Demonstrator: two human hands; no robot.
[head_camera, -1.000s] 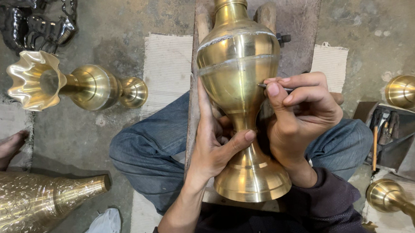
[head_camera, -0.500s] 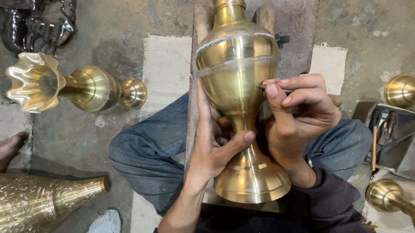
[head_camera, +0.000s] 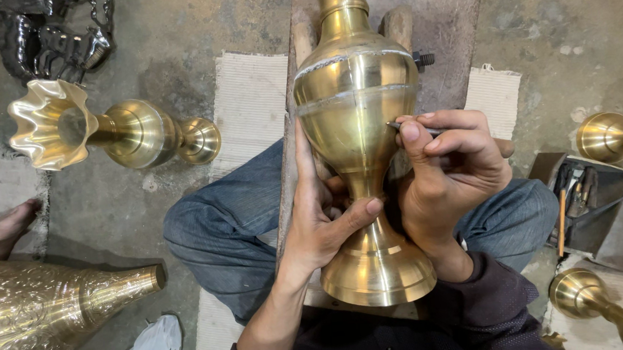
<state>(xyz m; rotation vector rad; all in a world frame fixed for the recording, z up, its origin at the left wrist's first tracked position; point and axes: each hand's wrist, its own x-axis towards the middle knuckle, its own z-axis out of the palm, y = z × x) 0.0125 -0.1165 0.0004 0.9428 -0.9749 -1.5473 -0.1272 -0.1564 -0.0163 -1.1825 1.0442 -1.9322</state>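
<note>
A tall brass vase [head_camera: 356, 107] lies along a wooden plank [head_camera: 453, 15] over my lap, its round foot toward me. My left hand [head_camera: 323, 217] wraps the vase's narrow waist, thumb across the front. My right hand [head_camera: 449, 170] pinches a thin metal scribing tool [head_camera: 396, 126]; its tip rests on the right side of the vase's belly, just below a dull seam band.
A fluted brass vase [head_camera: 107, 130] lies on the concrete floor at left, and an engraved brass piece [head_camera: 39, 318] at lower left. More brass pieces [head_camera: 608, 135] lie at right beside a tool tray [head_camera: 587, 201]. Someone's bare foot [head_camera: 1, 230] shows at the left edge.
</note>
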